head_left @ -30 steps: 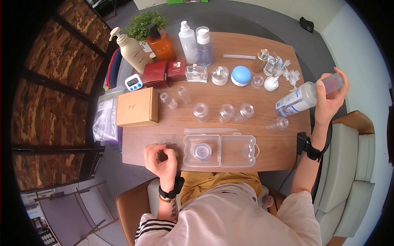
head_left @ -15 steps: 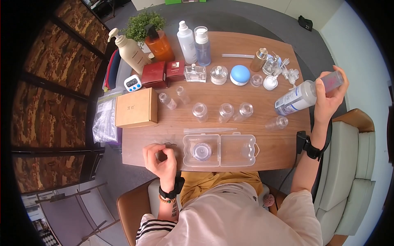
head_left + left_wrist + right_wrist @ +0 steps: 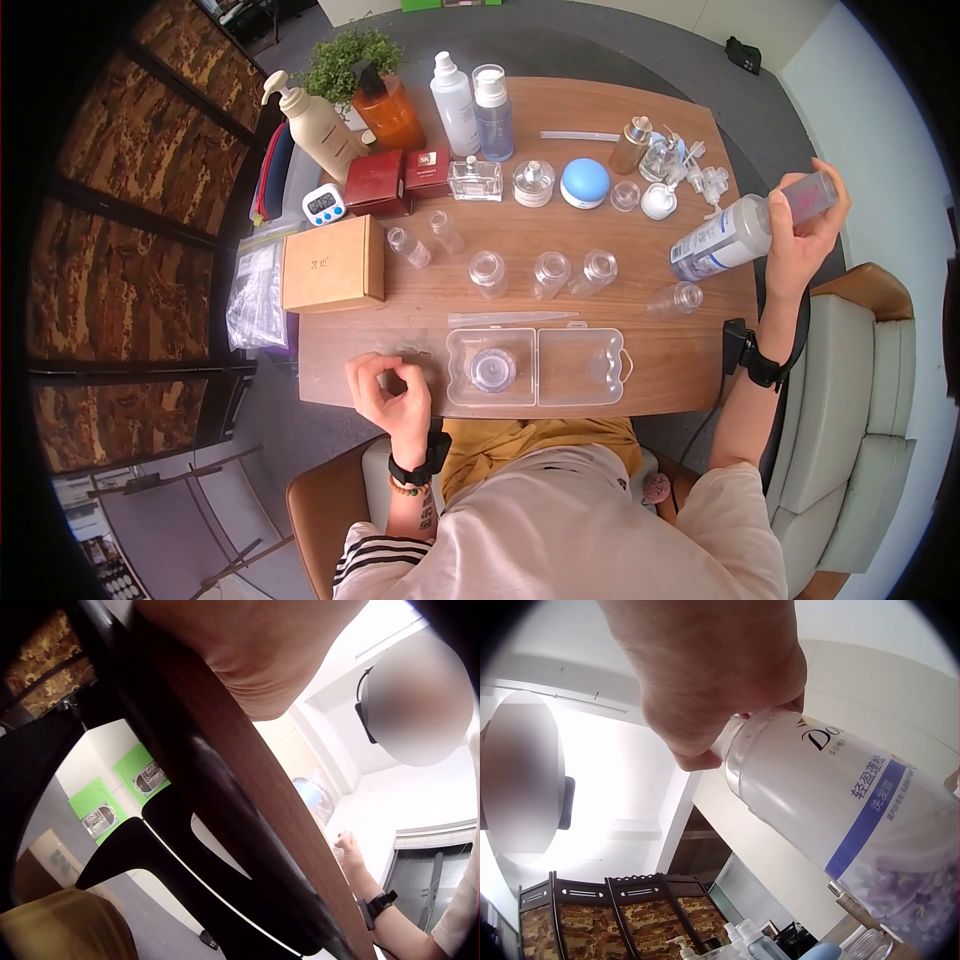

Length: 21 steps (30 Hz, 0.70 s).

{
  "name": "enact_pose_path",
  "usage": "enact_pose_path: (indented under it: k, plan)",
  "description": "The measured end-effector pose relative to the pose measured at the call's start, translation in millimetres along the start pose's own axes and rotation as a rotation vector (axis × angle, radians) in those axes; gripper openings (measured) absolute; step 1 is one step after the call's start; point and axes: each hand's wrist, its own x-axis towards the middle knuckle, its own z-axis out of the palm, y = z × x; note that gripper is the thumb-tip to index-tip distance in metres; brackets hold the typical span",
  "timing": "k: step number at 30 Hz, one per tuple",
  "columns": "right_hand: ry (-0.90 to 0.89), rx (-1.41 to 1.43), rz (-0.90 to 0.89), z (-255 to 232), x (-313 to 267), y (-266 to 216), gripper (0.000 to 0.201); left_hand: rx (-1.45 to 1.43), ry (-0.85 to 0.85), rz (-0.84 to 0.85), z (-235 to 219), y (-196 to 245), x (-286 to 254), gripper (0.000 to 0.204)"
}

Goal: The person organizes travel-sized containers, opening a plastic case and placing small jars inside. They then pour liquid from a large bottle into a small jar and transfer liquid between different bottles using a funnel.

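Observation:
My right hand (image 3: 797,238) is raised at the table's right side. Its thumb and fingers grip a small clear container (image 3: 815,198) with a pinkish marking, at the top of a large shampoo bottle (image 3: 720,240). In the right wrist view the shampoo bottle (image 3: 810,787) shows a white body, a violet band and a flower print. The hand there covers the bottle's neck. My left hand (image 3: 393,395) rests at the front table edge, fingers loosely curled in a ring with nothing seen in it. Beside it lies an opened clear plastic case (image 3: 580,365) with a round clear jar (image 3: 492,370) inside.
Several small clear bottles (image 3: 551,273) stand mid-table, one (image 3: 687,298) near the shampoo bottle. A cardboard box (image 3: 330,262) sits at the left. Behind are red boxes (image 3: 380,182), a blue-lidded jar (image 3: 586,185), loose pump heads (image 3: 710,185) and tall pump bottles (image 3: 320,130).
Both hands and the shampoo bottle stay nearly in place; the whole head view has shifted very slightly. Nothing is taken hold of or let go.

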Motion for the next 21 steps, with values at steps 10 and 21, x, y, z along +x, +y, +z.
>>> enact_pose_path:
  k: [10, 21]
  plan:
    - [-0.005, -0.013, -0.007, -0.2, 0.4, 0.5, 0.057, -0.049, -0.015, -0.010, 1.3, -4.6, -2.8, 0.022]
    - [-0.012, -0.013, -0.018, -1.3, 0.4, 3.3, 0.057, -0.086, -0.020, 0.072, 0.5, 4.0, 1.9, 0.021]
